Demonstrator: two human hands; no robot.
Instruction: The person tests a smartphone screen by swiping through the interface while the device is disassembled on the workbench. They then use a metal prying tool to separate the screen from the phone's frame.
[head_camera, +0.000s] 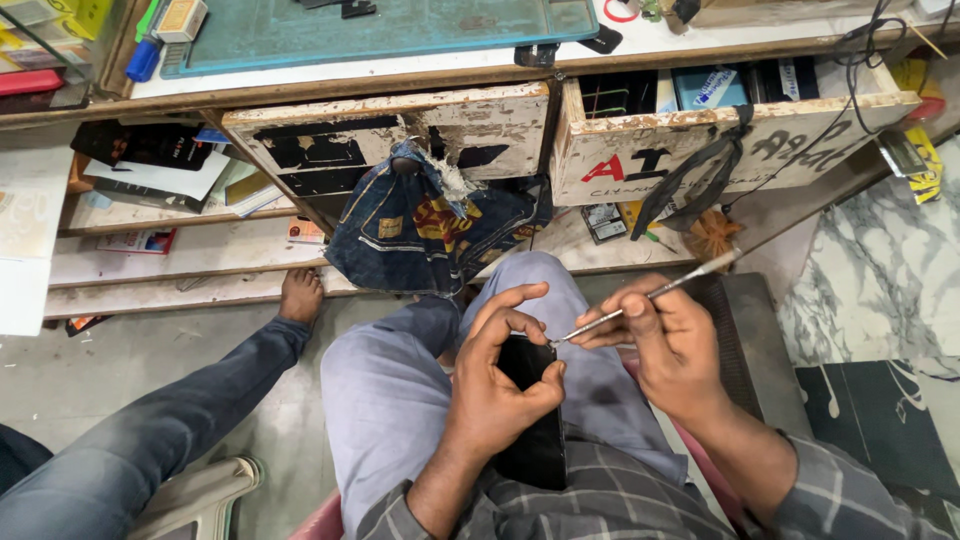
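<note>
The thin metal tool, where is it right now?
Head view, right of centre: the thin metal tool is in the right hand, tip at the black phone.

phone (537, 420) mostly hidden (by left hand (500, 385))

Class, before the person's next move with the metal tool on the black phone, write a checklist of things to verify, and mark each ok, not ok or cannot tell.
1. Left hand grips the black phone: ok.
2. Right hand holds the thin metal tool: ok.
3. Tool tip meets the phone's upper edge: ok.
4. Phone propped over the lap: ok.
5. Tip seated in a seam or slot: cannot tell.
</note>
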